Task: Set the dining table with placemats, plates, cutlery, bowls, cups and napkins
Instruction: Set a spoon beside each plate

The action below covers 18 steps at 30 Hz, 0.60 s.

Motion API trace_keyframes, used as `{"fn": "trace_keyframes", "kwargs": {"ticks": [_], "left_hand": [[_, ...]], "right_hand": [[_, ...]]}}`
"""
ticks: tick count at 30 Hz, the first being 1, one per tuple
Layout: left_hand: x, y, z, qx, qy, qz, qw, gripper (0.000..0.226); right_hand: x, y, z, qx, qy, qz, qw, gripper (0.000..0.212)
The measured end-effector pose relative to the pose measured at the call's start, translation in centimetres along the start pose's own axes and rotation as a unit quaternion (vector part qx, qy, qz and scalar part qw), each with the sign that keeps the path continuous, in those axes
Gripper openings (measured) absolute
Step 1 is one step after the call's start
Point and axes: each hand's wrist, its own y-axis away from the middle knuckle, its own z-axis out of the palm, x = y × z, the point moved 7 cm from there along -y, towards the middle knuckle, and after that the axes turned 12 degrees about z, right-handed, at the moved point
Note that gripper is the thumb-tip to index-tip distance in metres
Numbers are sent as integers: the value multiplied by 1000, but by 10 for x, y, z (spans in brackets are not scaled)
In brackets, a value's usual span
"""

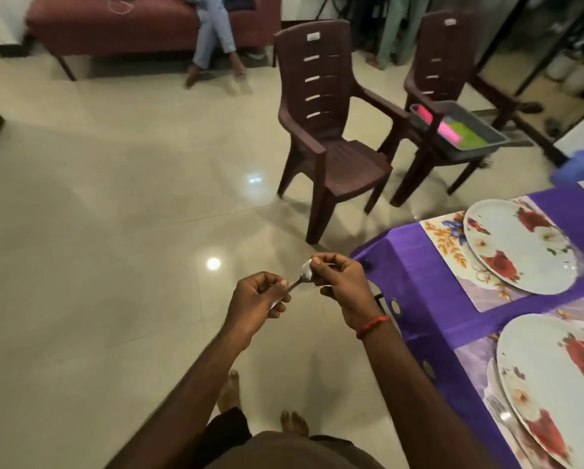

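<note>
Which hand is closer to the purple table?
Right. The right hand, pinching the spoon, is beside the table corner; the left hand holds its handle farther away.

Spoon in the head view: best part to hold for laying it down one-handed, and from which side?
Take the handle, from its tail end on the left. The spoon slants bowl-up toward the right hand, which pinches the bowl; the left hand wraps the slim straight handle. The rounded bowl likely gives a poorer hold.
</note>
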Motion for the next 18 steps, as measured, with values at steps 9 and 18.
{"fn": "trace_keyframes", "kwargs": {"ticks": [9,18], "left_hand": [[29,-90,-8,-96,-9,25,995,13],[49,-131,27,-198,-26,65,978,14]], "right_hand": [[-23,-19,4,102,-112,15,988,14],[-39,-30,-11,160,-304,29,939,15]]}}
